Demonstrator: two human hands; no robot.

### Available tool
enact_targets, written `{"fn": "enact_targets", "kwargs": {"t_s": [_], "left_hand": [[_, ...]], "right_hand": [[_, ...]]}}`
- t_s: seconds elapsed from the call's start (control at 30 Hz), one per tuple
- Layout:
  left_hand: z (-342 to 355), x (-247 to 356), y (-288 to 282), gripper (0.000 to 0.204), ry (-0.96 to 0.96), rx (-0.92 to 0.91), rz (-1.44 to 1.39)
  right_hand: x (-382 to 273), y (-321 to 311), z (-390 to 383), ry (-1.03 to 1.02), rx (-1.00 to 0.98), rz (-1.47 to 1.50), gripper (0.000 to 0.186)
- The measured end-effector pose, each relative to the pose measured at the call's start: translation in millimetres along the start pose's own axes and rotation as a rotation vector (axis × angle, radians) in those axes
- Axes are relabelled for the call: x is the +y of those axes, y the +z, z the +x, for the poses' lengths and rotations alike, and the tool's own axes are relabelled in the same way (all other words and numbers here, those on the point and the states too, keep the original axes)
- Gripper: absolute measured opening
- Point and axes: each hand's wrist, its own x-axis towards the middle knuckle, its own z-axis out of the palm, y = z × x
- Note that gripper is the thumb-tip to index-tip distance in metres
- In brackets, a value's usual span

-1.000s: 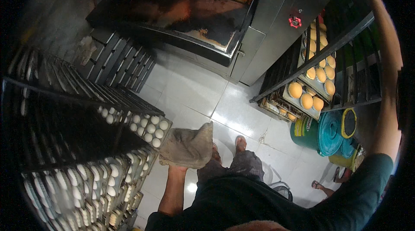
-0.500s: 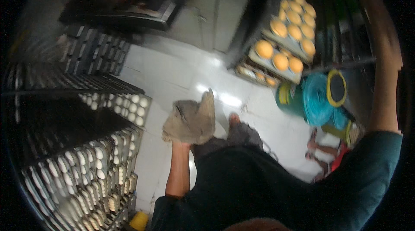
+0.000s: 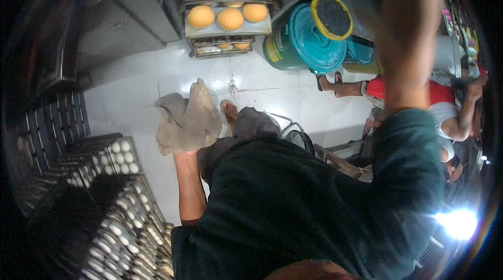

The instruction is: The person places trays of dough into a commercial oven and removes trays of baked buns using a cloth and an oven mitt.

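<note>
A worn grey-brown cloth or mitt (image 3: 189, 117) covers my left hand, hiding its fingers. Just a bit of skin at the wrist (image 3: 189, 153) shows below the cloth, so whether the hand grips it or sits inside it cannot be told. My right forearm (image 3: 409, 44) reaches up and is blurred; the hand lies beyond the top edge. Ahead, trays of round golden buns (image 3: 230, 19) stand stacked on a rack, apart from the cloth.
Left, a dark rack holds trays of pale dough balls (image 3: 123, 157). A green drum with a teal lid (image 3: 317, 39) stands right of the buns, a yellow-rimmed container (image 3: 332, 16) on it. Another person in red (image 3: 440, 94) is at the right. A bright lamp (image 3: 460, 222) glares lower right.
The view has turned right, so the buns, drum and dough rack have shifted left in the picture. My left hand stays under the cloth; my right arm remains raised.
</note>
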Motion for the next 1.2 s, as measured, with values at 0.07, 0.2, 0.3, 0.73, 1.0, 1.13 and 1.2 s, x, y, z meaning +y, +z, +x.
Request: {"fn": "enact_targets", "kwargs": {"t_s": [0.07, 0.2, 0.3, 0.73, 1.0, 1.13, 1.2], "left_hand": [[3.3, -2.3, -1.4, 0.043, 0.046, 0.037, 0.026], [-14.6, 1.9, -7.5, 0.045, 0.096, 0.108, 0.165], [-28.8, 31.2, 6.2, 0.046, 0.177, 0.178, 0.527], [-44.4, 381.4, 44.8, 0.021, 0.611, 1.152, 2.841], [208.7, 621.9, 75.2, 0.02, 1.141, 0.991, 1.308], [341.0, 677.4, 57.2, 0.016, 0.764, 0.552, 0.813], [381.3, 680.1, 48.9, 0.015, 0.617, 0.428, 0.678]], "right_hand": [[38.7, 43.5, -63.4, 0.294, 0.033, 0.112, 0.027], [119.8, 119.9, -252.6, 1.029, -0.241, -0.044, 0.068], [153.8, 158.3, -423.1, 1.231, -0.484, -0.393, 0.109], [94.1, 205.9, -361.0, 1.603, 0.943, 0.918, 0.062], [-96.7, 259.6, -104.6, 1.176, 1.658, 1.372, 0.072], [-148.1, 278.7, 10.3, 1.064, 1.704, 1.471, 0.072], [-164.3, 290.4, 57.8, 1.04, 1.706, 1.513, 0.072]]}}
